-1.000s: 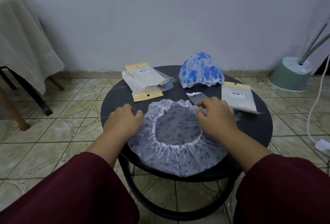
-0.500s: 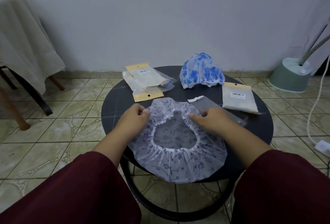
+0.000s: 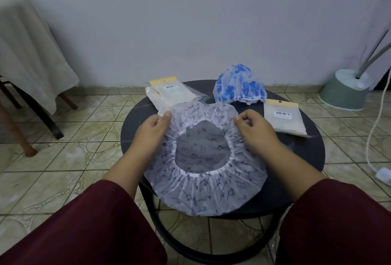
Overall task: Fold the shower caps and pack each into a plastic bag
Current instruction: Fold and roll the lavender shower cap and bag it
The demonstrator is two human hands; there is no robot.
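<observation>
Room: pale wall point(image 3: 190, 21) behind, patterned tiled floor point(image 3: 63, 169) below, a cloth-draped piece of furniture point(image 3: 27, 53) at the far left.
Table: round black table point(image 3: 306, 159) on a black ring frame, carrying all the task's things.
Sleeves: dark red sleeves point(image 3: 95, 222) cover both forearms near the bottom edge.
Lamp base: green base point(image 3: 344, 91) with a slanted pole stands on the floor at the right, a white cord point(image 3: 374, 127) trailing beside it.
Pale shower cap: translucent cap with small blue print point(image 3: 203, 190), opening upward, near edge hanging over the table's front, far edge lifted off the surface.
Left hand: left hand point(image 3: 152, 133) pinches the cap's far-left edge, thumb on top; grip holds the cap.
Right hand: right hand point(image 3: 256, 131) pinches the far-right edge likewise; grip holds the cap.
Blue-flowered cap: second cap point(image 3: 239, 85) sits domed at the table's far side.
Packed bags: stacked bags with yellow headers point(image 3: 173, 93) at far left, partly hidden behind the lifted cap.
Single bag: one bag with barcode label point(image 3: 283, 118) lies flat just right of the right hand.
</observation>
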